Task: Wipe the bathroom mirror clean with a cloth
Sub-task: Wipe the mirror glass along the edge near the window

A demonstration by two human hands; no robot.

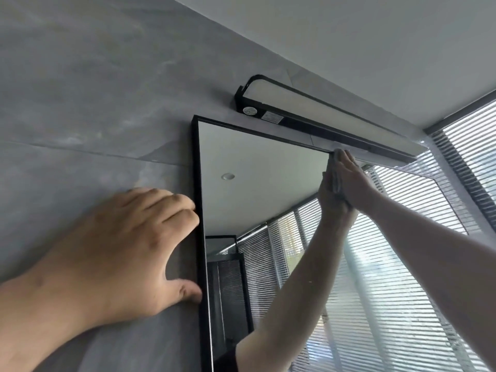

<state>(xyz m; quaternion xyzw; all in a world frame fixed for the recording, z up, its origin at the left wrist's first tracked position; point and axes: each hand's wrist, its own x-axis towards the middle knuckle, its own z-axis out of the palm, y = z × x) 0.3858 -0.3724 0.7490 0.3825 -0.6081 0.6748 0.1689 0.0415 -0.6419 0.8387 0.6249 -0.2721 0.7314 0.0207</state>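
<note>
A black-framed mirror [257, 167] hangs on the grey wall and fills the middle and right of the view. My right hand [354, 175] reaches up to the mirror's top edge, fingers flat, and presses a grey cloth [336, 183] against the glass; only a thin strip of cloth shows between the hand and its reflection. My left hand [128, 245] rests on the wall beside the mirror's left frame, its curled fingertips and thumb touching the frame edge.
A long black-and-white light bar [322, 114] is mounted just above the mirror's top edge. A window with slatted blinds [472, 146] stands at the far right, and blinds are reflected in the glass. The grey tiled wall [80, 103] spreads to the left.
</note>
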